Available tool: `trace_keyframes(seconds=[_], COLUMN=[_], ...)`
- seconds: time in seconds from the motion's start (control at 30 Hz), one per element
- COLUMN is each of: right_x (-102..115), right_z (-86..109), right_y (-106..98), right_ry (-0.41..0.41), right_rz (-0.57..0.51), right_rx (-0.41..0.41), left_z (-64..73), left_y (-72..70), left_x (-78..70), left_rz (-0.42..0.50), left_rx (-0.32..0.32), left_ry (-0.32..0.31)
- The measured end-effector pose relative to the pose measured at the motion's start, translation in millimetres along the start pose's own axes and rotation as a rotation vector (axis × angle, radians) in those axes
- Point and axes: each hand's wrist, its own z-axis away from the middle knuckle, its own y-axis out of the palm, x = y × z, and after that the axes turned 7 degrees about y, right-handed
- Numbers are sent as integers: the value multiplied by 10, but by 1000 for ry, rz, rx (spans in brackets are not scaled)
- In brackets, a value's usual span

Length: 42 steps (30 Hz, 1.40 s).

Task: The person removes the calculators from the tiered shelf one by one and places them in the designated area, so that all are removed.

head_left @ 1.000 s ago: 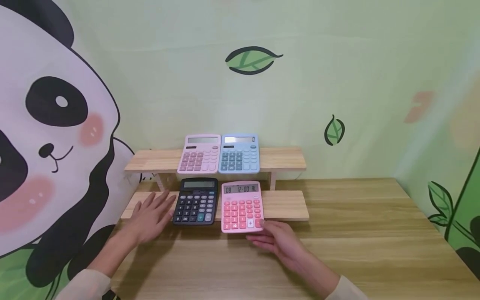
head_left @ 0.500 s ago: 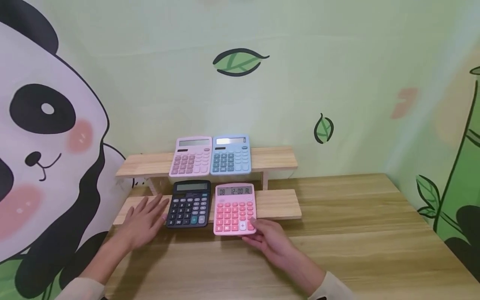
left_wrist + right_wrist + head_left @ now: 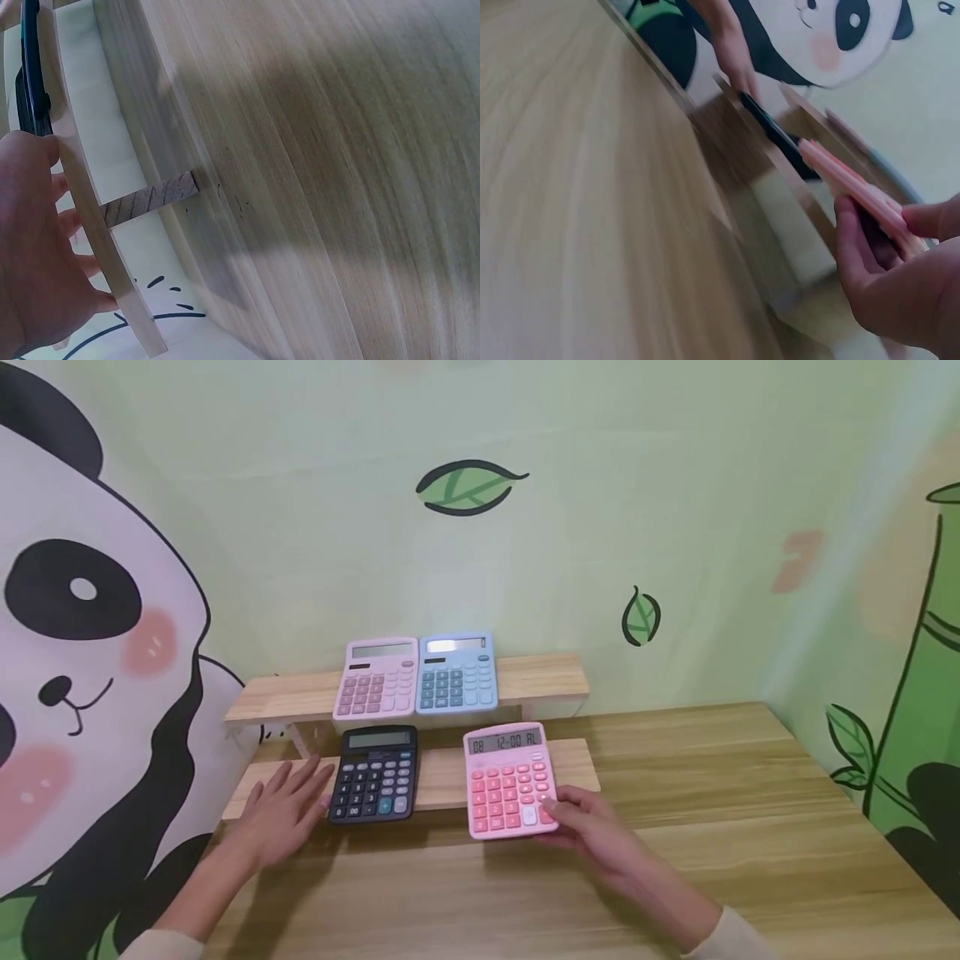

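Observation:
My right hand (image 3: pixel 596 831) grips a pink calculator (image 3: pixel 510 781) by its lower right corner, thumb on top and fingers beneath. In the right wrist view the pink calculator (image 3: pixel 855 187) shows edge-on between thumb and fingers. Its display has digits on it. Flat on the left end of the lower shelf (image 3: pixel 450 777) rests my left hand (image 3: pixel 277 814), fingers straight, beside a black calculator (image 3: pixel 373 777). In the left wrist view the left hand (image 3: pixel 45 247) lies along the shelf board, thumb near the black calculator's edge (image 3: pixel 34 75).
A light pink calculator (image 3: pixel 377 678) and a blue calculator (image 3: pixel 456 672) lean side by side on the upper shelf (image 3: pixel 543 678). The two-tier wooden stand is on a wood-grain table (image 3: pixel 675 860). Behind it hangs a green backdrop (image 3: pixel 570 527) with a panda and leaves.
The right hand has moved the pink calculator to the right, away from the black one, and it tilts slightly. The left hand stays at the shelf's left end. The view has shifted a little.

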Motion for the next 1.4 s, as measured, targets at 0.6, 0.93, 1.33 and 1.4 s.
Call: trace_keyframes(seconds=[0.6, 0.93, 1.33, 1.4], right_x=[876, 1012, 811, 742], right_z=[705, 605, 280, 210], right_y=[-1020, -1427, -1863, -1930], right_ry=[-222, -301, -220, -190], right_rz=[222, 283, 503, 510], right_rx=[-122, -204, -336, -343], left_z=[-18, 14, 22, 26], left_y=[33, 35, 32, 38], left_x=[10, -1, -15, -7], left_rz=[-1, -6, 0, 1], left_rx=[-11, -8, -11, -14], left_ry=[3, -7, -22, -22])
